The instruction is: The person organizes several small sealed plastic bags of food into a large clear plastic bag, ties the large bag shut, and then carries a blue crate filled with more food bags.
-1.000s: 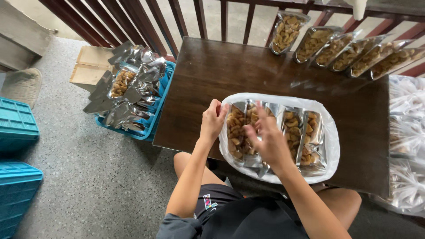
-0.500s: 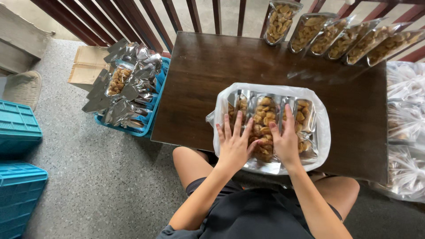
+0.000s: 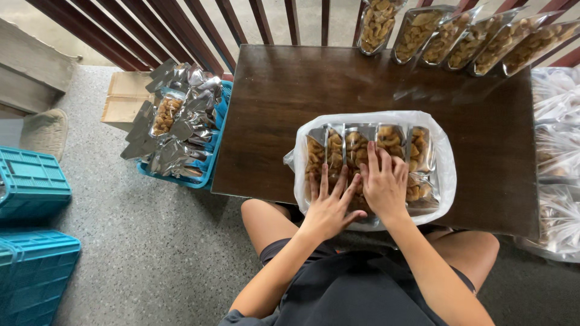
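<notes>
Both our hands lie flat, fingers spread, gripping nothing: our left hand presses on the left-hand snack packs, and our right hand presses just beside it on the middle ones. Judging by the flat palms, we are settling the packs down so they sit level and tight together.

We count five clear-fronted packs of brown fried snacks in the row, standing edge to edge inside an open white bag. The bag rests on the near half of the dark wooden worktop, close to our lap, which keeps the load within easy reach. More packs may lie under our hands, but we cannot tell.

Along the far edge, five more filled packs lean against the red railing, propped so they stay upright and apart from the bagged ones.

To our left, on the floor, a blue basket holds a loose heap of silvery packs, too jumbled to count; one shows its snacks. Behind it lies a flat cardboard piece. Two teal crates sit further left, one nearer us. On our right, clear tied bags are piled.
</notes>
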